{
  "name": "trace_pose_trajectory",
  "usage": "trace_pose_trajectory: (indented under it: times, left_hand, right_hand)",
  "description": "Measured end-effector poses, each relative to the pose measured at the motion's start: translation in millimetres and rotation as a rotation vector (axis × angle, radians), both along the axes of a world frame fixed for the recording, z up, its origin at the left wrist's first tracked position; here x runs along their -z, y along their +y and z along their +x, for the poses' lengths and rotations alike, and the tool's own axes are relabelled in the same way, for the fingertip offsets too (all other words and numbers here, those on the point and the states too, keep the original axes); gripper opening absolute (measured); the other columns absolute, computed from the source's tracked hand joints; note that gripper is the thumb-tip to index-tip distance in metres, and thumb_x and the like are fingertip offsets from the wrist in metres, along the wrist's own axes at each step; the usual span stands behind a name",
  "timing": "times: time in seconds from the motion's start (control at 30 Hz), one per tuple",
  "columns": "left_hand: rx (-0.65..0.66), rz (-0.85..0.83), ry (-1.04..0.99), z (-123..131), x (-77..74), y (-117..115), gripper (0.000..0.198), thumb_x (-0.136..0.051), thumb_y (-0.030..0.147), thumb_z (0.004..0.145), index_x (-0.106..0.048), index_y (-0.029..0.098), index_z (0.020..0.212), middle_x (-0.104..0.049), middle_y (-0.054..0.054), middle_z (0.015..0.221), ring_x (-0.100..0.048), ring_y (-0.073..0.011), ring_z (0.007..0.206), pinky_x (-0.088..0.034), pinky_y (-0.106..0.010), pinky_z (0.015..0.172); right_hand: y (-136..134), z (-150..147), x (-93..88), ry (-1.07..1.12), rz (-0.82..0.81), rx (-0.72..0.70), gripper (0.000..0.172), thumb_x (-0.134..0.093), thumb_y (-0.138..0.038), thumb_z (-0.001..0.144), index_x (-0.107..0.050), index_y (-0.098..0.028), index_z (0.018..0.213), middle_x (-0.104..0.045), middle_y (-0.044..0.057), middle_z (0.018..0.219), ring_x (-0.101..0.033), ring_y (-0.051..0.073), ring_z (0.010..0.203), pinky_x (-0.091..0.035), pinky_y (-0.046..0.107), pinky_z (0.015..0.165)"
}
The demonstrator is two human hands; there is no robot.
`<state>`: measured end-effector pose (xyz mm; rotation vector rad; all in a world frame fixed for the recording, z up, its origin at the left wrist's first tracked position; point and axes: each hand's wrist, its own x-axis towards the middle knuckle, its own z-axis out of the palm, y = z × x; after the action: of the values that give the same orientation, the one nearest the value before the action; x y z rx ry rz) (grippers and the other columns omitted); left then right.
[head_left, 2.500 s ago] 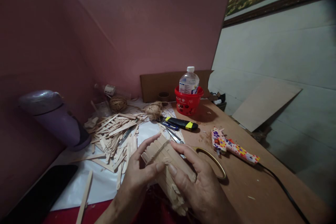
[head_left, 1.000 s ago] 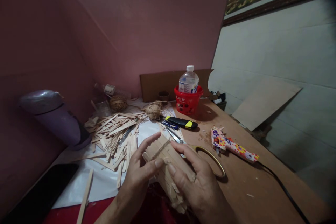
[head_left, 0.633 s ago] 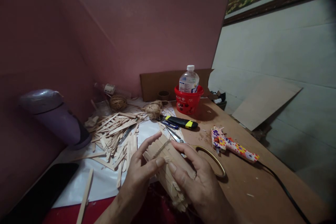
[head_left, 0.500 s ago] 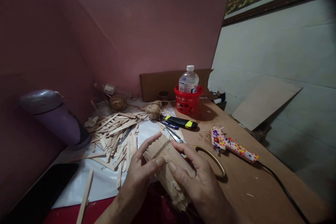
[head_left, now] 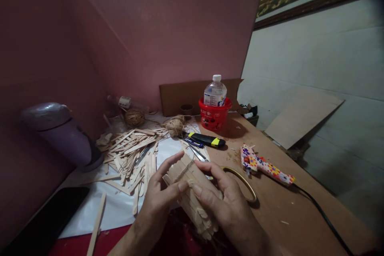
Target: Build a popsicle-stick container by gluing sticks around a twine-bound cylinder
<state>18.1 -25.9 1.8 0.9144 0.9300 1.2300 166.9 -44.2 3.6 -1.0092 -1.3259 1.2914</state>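
Between my two hands is a tilted popsicle-stick piece (head_left: 192,198), made of pale wooden sticks side by side with twine across it. My left hand (head_left: 160,196) grips its left side, thumb pressed on the front near the twine. On the other side my right hand (head_left: 223,196) holds it, thumb on the sticks and index finger near the upper edge. Both palms hide parts of the piece. Scissors (head_left: 243,182) with gold handles lie just beyond my right hand, partly covered by it.
Loose popsicle sticks (head_left: 132,160) are heaped on a white sheet at left. Behind are twine balls (head_left: 175,125), a black-yellow utility knife (head_left: 207,140) and a red bucket (head_left: 214,116) holding a bottle. A flowered glue gun (head_left: 265,166) trails its cord rightward. A phone (head_left: 51,216) and purple flask (head_left: 64,136) stand left.
Almost nothing differs. My right thumb and fingers have shifted very slightly on the stick piece, which stays held in both hands.
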Motion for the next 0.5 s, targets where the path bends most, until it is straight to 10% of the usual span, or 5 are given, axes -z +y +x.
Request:
trace_pose_trajectory:
  times: [0.5]
  left_hand:
    - [0.029,0.012,-0.015,-1.1,4.6,-0.2,0.06,-0.078,0.032,0.064,-0.06,0.022,0.121,-0.071,-0.009,0.097,-0.063,-0.0246,0.085,-0.05,-0.032,0.072]
  right_hand:
    - [0.2,2.2,-1.6,0.068,-0.031,-0.029,0.036,-0.06,-0.039,0.083,-0.055,-0.021,0.114,-0.068,0.005,0.1,-0.066,0.019,0.085,-0.054,0.03,0.07]
